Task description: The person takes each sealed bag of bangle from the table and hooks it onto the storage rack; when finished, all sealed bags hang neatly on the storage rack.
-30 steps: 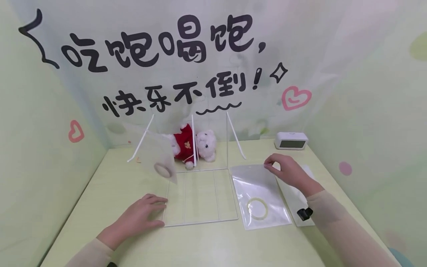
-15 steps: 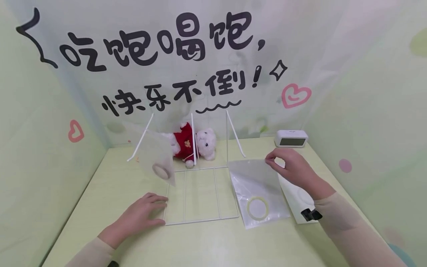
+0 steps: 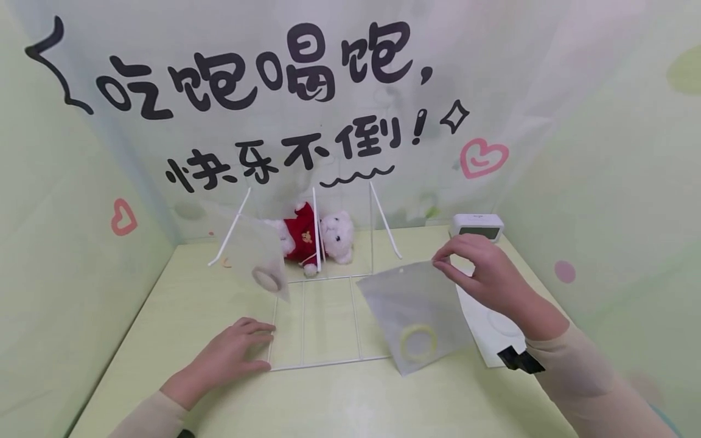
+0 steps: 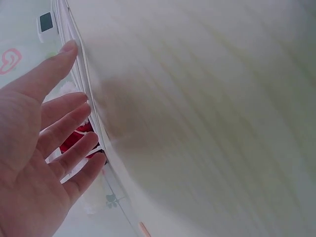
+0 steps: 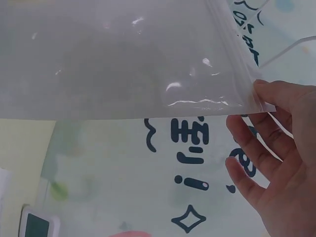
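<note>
My right hand (image 3: 484,283) pinches the top right corner of a clear plastic zip bag (image 3: 394,298), which hangs tilted and holds a pale yellow ring (image 3: 403,345). In the right wrist view thumb and fingertips meet at the bag's corner (image 5: 148,74). A white wire display rack (image 3: 328,365) stands in the middle with three sloping prongs. My left hand (image 3: 232,350) rests at the left side of its base, fingers extended; the left wrist view shows the fingertips along the wire. Another clear bag (image 3: 249,252) with a brownish ring (image 3: 266,280) hangs on the left prong.
Behind the rack lies a white plush bear (image 3: 336,237) in a red sweater (image 3: 300,237). A white digital clock (image 3: 477,226) stands at the back right. One more white bag (image 3: 484,325) lies partly under my right forearm. Printed curtains (image 3: 591,201) enclose the table.
The bag in my right hand has come up off the table at its top and tilted, swinging left over the rack's front right corner. My left hand has stayed in place.
</note>
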A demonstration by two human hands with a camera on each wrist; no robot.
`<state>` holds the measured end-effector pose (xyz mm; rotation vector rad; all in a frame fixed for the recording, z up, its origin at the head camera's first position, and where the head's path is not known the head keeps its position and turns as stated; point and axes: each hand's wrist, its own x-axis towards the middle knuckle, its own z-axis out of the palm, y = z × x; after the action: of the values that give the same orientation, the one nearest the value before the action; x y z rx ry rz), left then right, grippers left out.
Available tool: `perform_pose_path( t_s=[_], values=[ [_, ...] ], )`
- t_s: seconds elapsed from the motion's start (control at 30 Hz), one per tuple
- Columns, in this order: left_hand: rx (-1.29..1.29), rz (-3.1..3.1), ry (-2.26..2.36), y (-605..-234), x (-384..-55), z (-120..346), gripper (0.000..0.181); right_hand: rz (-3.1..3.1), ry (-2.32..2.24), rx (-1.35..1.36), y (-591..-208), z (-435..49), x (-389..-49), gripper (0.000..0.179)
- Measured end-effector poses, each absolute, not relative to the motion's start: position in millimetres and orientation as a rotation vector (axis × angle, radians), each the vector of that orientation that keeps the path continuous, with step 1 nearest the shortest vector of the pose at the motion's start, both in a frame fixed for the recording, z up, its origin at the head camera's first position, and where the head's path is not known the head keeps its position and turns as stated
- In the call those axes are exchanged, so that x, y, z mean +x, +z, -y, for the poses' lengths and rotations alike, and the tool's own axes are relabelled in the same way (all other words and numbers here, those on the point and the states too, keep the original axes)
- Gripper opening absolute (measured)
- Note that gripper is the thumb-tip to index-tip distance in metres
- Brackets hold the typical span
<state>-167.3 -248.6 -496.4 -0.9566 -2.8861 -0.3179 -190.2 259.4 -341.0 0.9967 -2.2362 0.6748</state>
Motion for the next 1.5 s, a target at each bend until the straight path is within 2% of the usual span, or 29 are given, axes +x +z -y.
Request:
perform_pose_path(
  t_s=[0.4, 0.67, 1.0, 1.27, 1.37, 1.5],
  values=[
    [-0.948, 2.888, -0.322, -498, -166, 249, 0.053, 2.067, 0.802, 1.213, -301, -233, -165, 0.032],
    [-0.944, 2.888, -0.325, -498, -166, 249, 0.054, 1.97, 0.804, 1.28, -279, -211, -161, 0.004],
    [-0.951, 2.881, -0.321, -498, -164, 249, 0.053, 1.947, 0.809, 1.315, -266, -184, -158, 0.008],
    [-0.953, 2.88, -0.311, -494, -165, 247, 0.053, 1.904, 0.868, 1.392, -264, -164, -165, 0.02],
    [-0.949, 2.878, -0.304, -495, -165, 247, 0.054, 1.904, 0.886, 1.417, -263, -157, -168, 0.019],
    [-0.957, 2.867, -0.299, -497, -165, 248, 0.055, 1.976, 0.893, 1.396, -264, -153, -173, 0.006]
  ],
)
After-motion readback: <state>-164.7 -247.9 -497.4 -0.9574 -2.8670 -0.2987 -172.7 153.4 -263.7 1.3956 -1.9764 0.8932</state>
